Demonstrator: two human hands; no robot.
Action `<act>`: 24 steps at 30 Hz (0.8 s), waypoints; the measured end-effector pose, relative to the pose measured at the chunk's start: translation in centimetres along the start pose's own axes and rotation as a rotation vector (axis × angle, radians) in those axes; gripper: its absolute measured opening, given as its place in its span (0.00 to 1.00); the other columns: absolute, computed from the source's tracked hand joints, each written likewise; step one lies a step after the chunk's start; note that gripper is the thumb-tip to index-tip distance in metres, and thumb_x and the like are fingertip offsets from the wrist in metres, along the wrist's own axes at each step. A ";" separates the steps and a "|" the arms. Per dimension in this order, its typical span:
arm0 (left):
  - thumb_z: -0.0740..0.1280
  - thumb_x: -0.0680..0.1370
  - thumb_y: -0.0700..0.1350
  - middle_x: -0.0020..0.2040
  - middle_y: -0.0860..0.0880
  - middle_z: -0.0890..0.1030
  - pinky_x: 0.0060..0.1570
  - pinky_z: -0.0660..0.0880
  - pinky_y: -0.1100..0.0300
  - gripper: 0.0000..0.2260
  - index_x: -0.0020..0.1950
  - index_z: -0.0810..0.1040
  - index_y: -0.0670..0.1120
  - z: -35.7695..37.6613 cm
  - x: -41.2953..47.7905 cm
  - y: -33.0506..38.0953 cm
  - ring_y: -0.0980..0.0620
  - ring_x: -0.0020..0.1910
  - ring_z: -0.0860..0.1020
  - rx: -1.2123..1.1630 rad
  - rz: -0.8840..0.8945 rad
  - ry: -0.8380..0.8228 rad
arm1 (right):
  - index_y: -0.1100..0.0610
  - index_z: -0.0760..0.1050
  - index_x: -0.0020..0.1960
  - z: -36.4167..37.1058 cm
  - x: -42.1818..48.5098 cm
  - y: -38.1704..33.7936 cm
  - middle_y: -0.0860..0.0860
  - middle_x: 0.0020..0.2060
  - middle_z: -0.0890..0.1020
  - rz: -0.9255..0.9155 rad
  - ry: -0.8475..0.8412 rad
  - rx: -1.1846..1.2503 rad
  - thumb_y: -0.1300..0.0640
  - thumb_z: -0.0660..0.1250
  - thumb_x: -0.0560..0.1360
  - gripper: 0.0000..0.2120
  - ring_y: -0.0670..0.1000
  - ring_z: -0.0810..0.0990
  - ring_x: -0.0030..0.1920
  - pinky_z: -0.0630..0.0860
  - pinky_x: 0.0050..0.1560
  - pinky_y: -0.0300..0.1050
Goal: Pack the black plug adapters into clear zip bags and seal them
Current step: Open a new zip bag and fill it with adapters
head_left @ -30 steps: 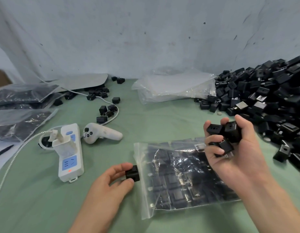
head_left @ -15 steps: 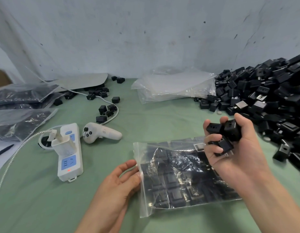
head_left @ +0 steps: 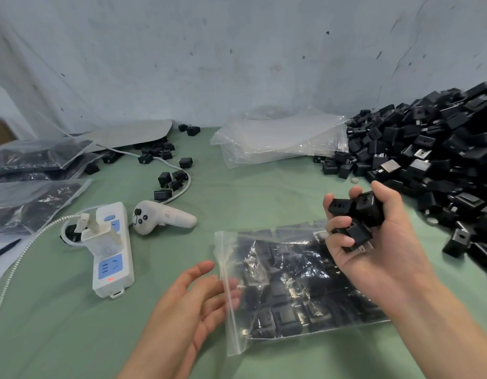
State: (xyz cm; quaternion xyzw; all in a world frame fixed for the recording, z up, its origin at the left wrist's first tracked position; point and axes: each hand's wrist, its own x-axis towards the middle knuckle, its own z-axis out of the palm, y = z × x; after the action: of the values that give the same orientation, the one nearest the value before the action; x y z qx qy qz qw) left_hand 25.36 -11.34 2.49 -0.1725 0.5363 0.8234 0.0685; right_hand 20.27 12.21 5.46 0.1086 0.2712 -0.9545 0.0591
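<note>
Bag [head_left: 297, 285] flat on cloth [head_left: 59, 324], part-filled with adapters, mouth strip [head_left: 228, 294] at left edge, running near to far. Left hand [head_left: 190, 302] open, empty, fingertips in the mouth. Right hand [head_left: 373, 242] just above bag's far right corner, curled round a clutch of adapters [head_left: 354, 217]. Mouth lies left of that clutch, so likely handover to left hand, which is nearer. Pile [head_left: 433, 160] far right; spare bags [head_left: 278, 140] behind.
</note>
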 end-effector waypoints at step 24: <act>0.72 0.64 0.44 0.52 0.34 0.84 0.38 0.82 0.56 0.28 0.64 0.74 0.43 0.3 1.2 -0.7 0.37 0.50 0.84 -0.017 -0.041 -0.214 | 0.51 0.79 0.42 -0.1 0.0 0.5 0.53 0.49 0.83 0.004 -0.005 -0.025 0.41 0.67 0.77 0.14 0.49 0.76 0.34 0.70 0.28 0.38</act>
State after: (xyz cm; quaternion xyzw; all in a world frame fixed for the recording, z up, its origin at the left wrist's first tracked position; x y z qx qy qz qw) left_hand 24.33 -10.85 1.57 -0.0949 0.5150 0.8402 0.1408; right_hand 20.37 11.80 5.13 0.1059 0.2827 -0.9512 0.0632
